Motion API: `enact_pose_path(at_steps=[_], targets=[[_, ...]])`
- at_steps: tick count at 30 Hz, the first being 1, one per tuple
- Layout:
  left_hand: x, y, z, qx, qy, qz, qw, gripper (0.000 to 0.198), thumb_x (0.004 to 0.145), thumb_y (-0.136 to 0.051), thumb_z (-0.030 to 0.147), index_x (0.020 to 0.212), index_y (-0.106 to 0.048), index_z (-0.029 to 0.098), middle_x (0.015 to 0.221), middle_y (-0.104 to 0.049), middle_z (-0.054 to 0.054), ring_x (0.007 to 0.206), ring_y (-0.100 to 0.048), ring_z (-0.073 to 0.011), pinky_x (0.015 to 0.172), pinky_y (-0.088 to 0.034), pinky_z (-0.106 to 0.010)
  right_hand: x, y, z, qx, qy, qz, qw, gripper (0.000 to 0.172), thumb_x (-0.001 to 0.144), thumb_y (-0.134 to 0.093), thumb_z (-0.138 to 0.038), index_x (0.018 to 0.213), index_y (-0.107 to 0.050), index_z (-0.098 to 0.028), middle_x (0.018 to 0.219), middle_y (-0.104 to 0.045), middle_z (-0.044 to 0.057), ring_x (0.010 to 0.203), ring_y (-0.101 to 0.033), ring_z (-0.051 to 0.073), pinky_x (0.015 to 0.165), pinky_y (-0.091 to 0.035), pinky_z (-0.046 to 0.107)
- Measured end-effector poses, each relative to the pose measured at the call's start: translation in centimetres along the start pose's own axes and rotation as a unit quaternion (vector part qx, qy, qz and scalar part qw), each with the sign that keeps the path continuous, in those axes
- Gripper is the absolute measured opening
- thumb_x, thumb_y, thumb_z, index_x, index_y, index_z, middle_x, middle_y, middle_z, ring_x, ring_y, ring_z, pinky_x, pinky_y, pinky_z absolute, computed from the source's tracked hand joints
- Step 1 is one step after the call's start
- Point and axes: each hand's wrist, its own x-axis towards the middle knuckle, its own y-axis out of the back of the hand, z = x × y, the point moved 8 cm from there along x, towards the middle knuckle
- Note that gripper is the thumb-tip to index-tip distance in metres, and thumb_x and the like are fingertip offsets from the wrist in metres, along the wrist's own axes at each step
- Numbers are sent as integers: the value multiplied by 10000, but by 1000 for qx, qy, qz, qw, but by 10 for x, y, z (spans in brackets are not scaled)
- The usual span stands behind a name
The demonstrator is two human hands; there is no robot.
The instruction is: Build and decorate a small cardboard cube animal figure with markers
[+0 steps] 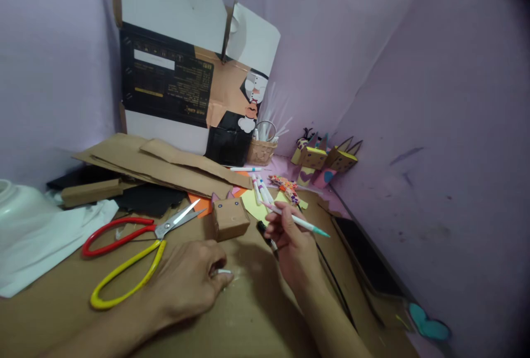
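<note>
My right hand (292,242) grips a white marker (304,224) with a teal end pointing right. My left hand (192,275) is curled low over the cardboard surface. A small white piece (224,271) shows at its thumb and fingertips; its kind I cannot make out. Just beyond the hands stands a small cardboard box (230,219) with two drawn eyes and pink-purple ears. Scissors (165,228) with one red and one yellow handle lie open at the left, beside my left hand. Several white markers (260,189) lie behind the box.
Flat cardboard strips (165,164) and black sheets (144,199) lie at the back left, near a white cloth (62,242). An unfolded printed carton (169,76) leans on the wall. Cardboard animal figures (313,158) and a basket (262,152) stand behind. A dark flat panel (368,258) lies right.
</note>
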Motion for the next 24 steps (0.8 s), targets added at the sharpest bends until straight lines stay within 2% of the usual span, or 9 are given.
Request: enact_pose_path(at_steps=[1, 3, 6, 8, 10, 13, 17, 21, 24], targets=[[0, 2, -1, -5, 11, 9, 1000, 146, 721, -589, 339, 656, -622, 212, 658, -606, 1, 610, -526, -177, 564, -300, -265, -1, -2, 3, -25, 15, -10, 1000, 300, 748, -687, -449, 931, -647, -215, 773, -698, 1, 652, -641, 116, 632, -528, 231], [3, 11, -11, -47, 56, 59, 996, 228, 745, -566, 422, 703, -620, 205, 654, -612, -11, 623, -543, -194, 578, -340, -277, -1, -6, 11, -88, 33, -36, 995, 335, 818, -607, -460, 1056, -614, -225, 1008, -697, 50, 933, -652, 178, 864, -498, 327], [11, 28, -35, -125, 116, 150, 974, 318, 774, -514, 487, 791, -619, 187, 709, -640, -38, 698, -579, -231, 646, -395, -316, -1, -14, 20, -185, 55, -87, 977, 347, 856, -558, -441, 1129, -559, -226, 1202, -622, 84, 1141, -563, 224, 988, -416, 391], [20, 31, -44, -151, 124, 159, 968, 332, 765, -527, 483, 835, -643, 181, 755, -659, -54, 774, -599, -266, 698, -409, -349, -1, -19, 22, -246, 79, -114, 959, 323, 868, -547, -402, 1134, -539, -219, 1216, -609, 89, 1168, -541, 229, 1007, -393, 396], [27, 28, -46, -170, 115, 144, 968, 322, 751, -543, 487, 772, -660, 188, 742, -658, -53, 785, -603, -274, 692, -419, -352, -3, -21, 23, -280, 96, -126, 947, 298, 865, -551, -359, 1126, -526, -216, 1209, -609, 86, 1164, -543, 228, 1011, -388, 390], [30, 20, -45, -232, 114, 130, 957, 315, 744, -545, 493, 731, -638, 192, 652, -613, -20, 635, -588, -215, 555, -427, -296, -6, -21, 24, -264, 97, -132, 951, 295, 833, -593, -312, 1103, -507, -229, 1219, -602, 76, 1135, -568, 231, 988, -416, 382], [29, 7, -45, -358, 138, 111, 917, 408, 731, -555, 516, 951, -535, 174, 605, -544, 27, 441, -514, -128, 359, -366, -210, -10, -22, 24, -218, 79, -150, 961, 290, 831, -606, -283, 1088, -477, -244, 1246, -583, 75, 1128, -578, 227, 974, -433, 382], [30, 1, -43, -453, 129, 99, 877, 464, 632, -673, 485, 915, -462, 185, 666, -536, 40, 430, -474, -73, 334, -336, -159, -12, -22, 20, -200, 79, -145, 966, 295, 821, -630, -292, 1074, -486, -243, 1246, -588, 73, 1142, -568, 224, 987, -421, 385], [30, -1, -42, -493, 119, 105, 856, 555, 589, -722, 414, 1008, -436, 189, 861, -603, -7, 415, -412, -23, 329, -295, -138, -11, -17, 13, -176, 75, -104, 976, 234, 844, -598, -353, 1038, -550, -232, 1148, -648, 62, 1091, -601, 217, 972, -435, 387]])
